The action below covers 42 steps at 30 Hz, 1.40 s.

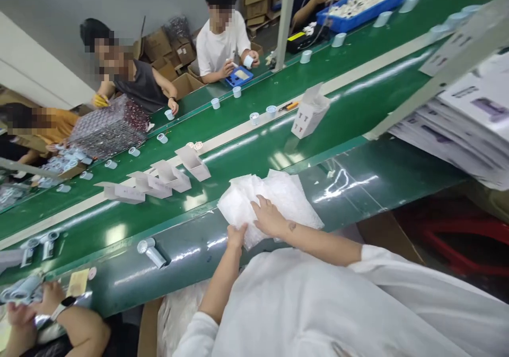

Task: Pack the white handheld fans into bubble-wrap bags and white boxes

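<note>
Right hand (268, 217) lies on white foam sheets (274, 200), fingers (260, 204) spread flat, released. Left hand (236, 236) at the sheets' near edge, grip impossible to tell. Sheets sit on green conveyor surface (350, 182).

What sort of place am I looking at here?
Probably a factory assembly and packing line: a long green conveyor belt carries small cylindrical parts, a worker sits beside it, and printed card sheets lie stacked nearby.
</note>
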Available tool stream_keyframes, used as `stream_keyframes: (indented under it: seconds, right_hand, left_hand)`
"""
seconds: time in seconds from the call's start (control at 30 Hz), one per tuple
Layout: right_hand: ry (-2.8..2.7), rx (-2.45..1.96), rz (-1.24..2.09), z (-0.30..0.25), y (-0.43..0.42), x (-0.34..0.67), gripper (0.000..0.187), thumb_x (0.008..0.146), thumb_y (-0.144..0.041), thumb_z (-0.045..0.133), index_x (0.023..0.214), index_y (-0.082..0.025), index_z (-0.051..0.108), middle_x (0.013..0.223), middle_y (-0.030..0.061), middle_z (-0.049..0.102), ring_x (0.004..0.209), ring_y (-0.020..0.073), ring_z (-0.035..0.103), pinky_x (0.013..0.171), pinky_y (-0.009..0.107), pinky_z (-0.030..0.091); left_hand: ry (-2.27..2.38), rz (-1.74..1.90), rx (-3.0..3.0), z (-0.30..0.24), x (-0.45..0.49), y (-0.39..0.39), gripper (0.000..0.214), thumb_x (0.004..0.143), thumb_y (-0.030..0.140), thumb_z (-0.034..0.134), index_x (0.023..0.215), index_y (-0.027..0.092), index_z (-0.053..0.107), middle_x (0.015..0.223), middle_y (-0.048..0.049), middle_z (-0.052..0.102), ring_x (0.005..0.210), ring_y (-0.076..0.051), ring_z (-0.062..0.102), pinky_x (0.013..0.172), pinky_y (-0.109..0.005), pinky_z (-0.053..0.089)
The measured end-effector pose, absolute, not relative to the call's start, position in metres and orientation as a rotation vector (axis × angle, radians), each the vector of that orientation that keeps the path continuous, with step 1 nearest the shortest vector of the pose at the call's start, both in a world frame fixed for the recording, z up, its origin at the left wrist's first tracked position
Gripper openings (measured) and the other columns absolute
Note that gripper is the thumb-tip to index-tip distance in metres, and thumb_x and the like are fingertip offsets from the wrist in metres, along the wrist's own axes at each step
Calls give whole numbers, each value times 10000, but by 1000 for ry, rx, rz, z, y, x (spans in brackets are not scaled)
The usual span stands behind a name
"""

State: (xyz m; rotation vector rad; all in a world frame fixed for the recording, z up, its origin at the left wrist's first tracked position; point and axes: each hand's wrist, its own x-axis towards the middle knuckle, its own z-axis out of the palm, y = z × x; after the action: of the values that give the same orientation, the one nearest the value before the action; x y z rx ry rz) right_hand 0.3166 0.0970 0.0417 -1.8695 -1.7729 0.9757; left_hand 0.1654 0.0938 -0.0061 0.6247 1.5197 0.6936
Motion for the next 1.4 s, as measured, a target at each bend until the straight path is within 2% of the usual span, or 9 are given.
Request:
stream_keyframes:
  seconds: [0.07, 0.3, 0.47, 0.63, 0.77, 0.93, 1.03, 1.2, 1.4]
  right_hand:
    - [-2034, -1671, 788, 45, 96, 306, 567, 823, -157, 554, 1379, -197, 448, 1522, 160, 247, 1377, 358, 242, 1088, 543, 240]
    - [-2457, -1608, 899, -21, 99, 290, 493, 719, -205, 667, 1209, -214, 612, 1451, 173, 409, 1383, 408, 258, 1070, 636, 192]
    - [-2271, -1597, 893, 4, 92, 303, 358, 787, -198, 594, 1140, -179, 651, 1386, 180, 476, 1386, 374, 263, 1098, 585, 221]
    - [-1298, -1644, 1517, 49, 110, 298, 247, 846, -372, 570, 950, -170, 668, 1010, 108, 657, 974, 242, 618, 921, 437, 493]
    - [-454, -1323, 1989, 60, 126, 280, 265, 791, -355, 681, 944, -155, 599, 972, 94, 657, 858, 179, 646, 808, 346, 549]
    - [-228, -1222, 1802, 69, 124, 303, 161, 807, -223, 648, 921, -155, 557, 849, 48, 632, 752, 149, 629, 716, 322, 570]
    - [-254, -1239, 1778, 72, 113, 345, 231, 761, -194, 688, 954, -180, 562, 828, 10, 617, 729, 135, 616, 722, 333, 582]
    - [-327, -1209, 2107, 78, 80, 389, 368, 604, -129, 758, 926, -155, 581, 775, 1, 616, 679, 139, 626, 708, 322, 583]
    - [-412, -1153, 2522, 81, 52, 370, 969, 518, -88, 796, 1369, -187, 342, 856, -6, 644, 782, 192, 671, 695, 346, 585]
  left_hand:
    - [1637, 668, 667, -4, 149, 94, 483, 579, 237, 845, 961, 119, 574, 844, -101, 662, 840, -255, 654, 796, -409, 509]
    - [2321, 871, 737, 48, -42, 127, 134, 842, 232, 582, 873, 139, 491, 1012, -152, 601, 1212, -280, 482, 932, -379, 405]
    - [2273, 845, 806, 53, -116, 137, 294, 799, 354, 626, 618, 205, 448, 700, -61, 588, 979, -261, 609, 781, -345, 464]
    - [1978, 991, 720, 37, -41, 133, 368, 903, 451, 418, 687, 177, 533, 671, -36, 563, 744, -175, 604, 617, -290, 451]
    - [1469, 1012, 638, 38, 81, 102, 343, 749, 483, 628, 850, 160, 573, 770, -15, 590, 653, -123, 565, 577, -253, 442]
    - [1130, 585, 1051, 22, 138, 66, 497, 657, 433, 757, 1051, 198, 565, 1009, -75, 607, 899, -195, 595, 826, -342, 477]
    - [1268, 303, 1438, -3, 123, 56, 408, 540, 273, 836, 868, 208, 603, 991, -81, 600, 1041, -260, 543, 971, -390, 403]
    - [1365, 221, 1662, -23, 112, 49, 83, 721, 220, 680, 690, 211, 603, 817, -72, 633, 915, -237, 578, 939, -374, 418]
    - [1446, 493, 1468, 25, 121, 62, 149, 797, 281, 568, 798, 203, 695, 777, -39, 682, 711, -167, 590, 724, -284, 458]
